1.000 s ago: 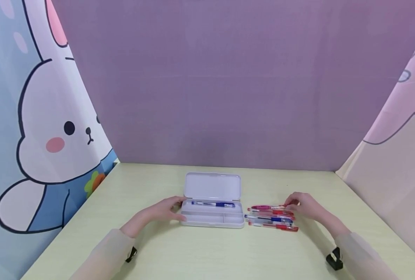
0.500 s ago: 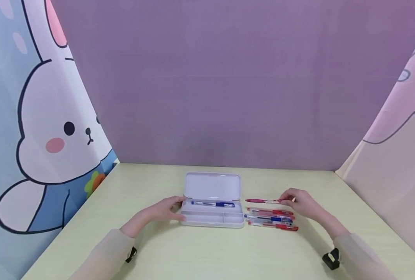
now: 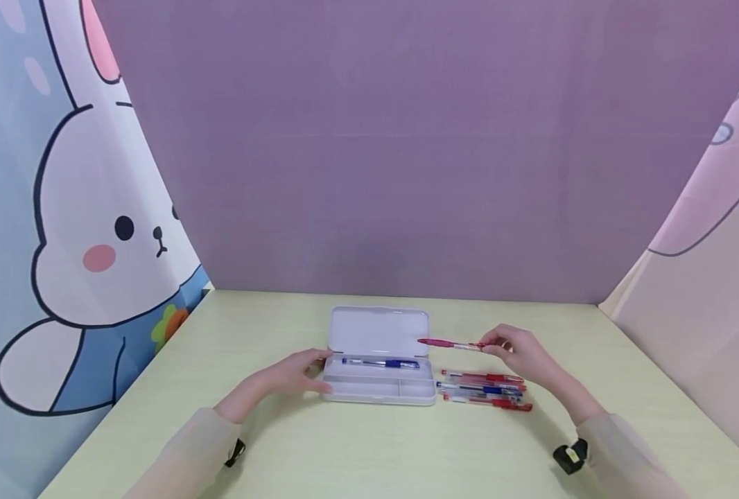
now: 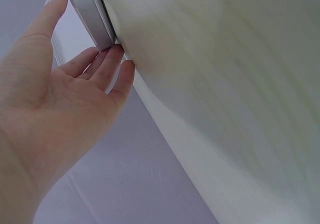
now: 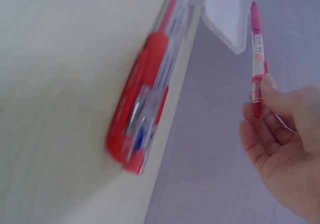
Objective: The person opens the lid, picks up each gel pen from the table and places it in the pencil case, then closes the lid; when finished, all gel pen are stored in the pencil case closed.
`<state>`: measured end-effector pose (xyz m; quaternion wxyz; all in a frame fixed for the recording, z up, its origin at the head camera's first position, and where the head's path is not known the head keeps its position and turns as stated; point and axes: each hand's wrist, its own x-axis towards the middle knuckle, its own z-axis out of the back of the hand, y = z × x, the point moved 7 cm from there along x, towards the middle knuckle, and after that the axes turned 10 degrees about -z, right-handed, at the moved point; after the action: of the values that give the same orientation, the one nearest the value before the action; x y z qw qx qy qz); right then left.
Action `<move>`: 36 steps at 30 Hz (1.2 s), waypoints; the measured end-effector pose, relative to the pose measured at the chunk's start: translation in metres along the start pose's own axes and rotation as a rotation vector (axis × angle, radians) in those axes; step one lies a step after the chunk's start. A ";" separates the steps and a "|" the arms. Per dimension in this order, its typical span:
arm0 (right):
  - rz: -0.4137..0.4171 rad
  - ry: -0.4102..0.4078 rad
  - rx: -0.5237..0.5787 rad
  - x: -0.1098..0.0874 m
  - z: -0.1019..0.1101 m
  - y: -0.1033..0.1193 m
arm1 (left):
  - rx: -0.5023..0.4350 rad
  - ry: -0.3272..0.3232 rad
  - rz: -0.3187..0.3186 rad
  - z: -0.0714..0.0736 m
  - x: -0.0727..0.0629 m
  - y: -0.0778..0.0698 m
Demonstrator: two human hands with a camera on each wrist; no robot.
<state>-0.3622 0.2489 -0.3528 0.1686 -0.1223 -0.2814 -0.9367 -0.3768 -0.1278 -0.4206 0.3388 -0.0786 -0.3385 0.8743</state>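
Note:
An open white pencil case (image 3: 376, 400) lies on the table with its lid (image 3: 378, 331) folded back; a blue gel pen (image 3: 382, 363) is in its rear compartment. My left hand (image 3: 291, 374) holds the case's left end, thumb at the front corner and fingers farther back; in the left wrist view they bend around the case's edge. Between thumb and fingertips, my right hand (image 3: 522, 352) pinches a red click pen (image 5: 258, 59) by one end. The pen is raised, its pinkish grip end pointing left and overlapping the lid's right edge in the head view.
Several red and blue gel pens (image 3: 488, 391) lie side by side just right of the case. A purple backdrop (image 3: 394, 152) stands behind the table (image 3: 369, 450), with a rabbit-printed cloth (image 3: 104, 208) at the left and a pink one (image 3: 719, 229) at the right.
My right hand has lifted the red click pen off the group of pens and carried it up and left toward the case lid. My left hand has stayed at the case.

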 end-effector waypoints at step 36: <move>0.026 0.123 0.041 0.033 -0.066 0.066 | -0.013 0.006 0.014 0.000 0.002 0.001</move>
<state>-0.3756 0.1517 -0.3643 0.2001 -0.0646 -0.2883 -0.9342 -0.3788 -0.1272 -0.4214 0.3333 -0.0859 -0.3428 0.8741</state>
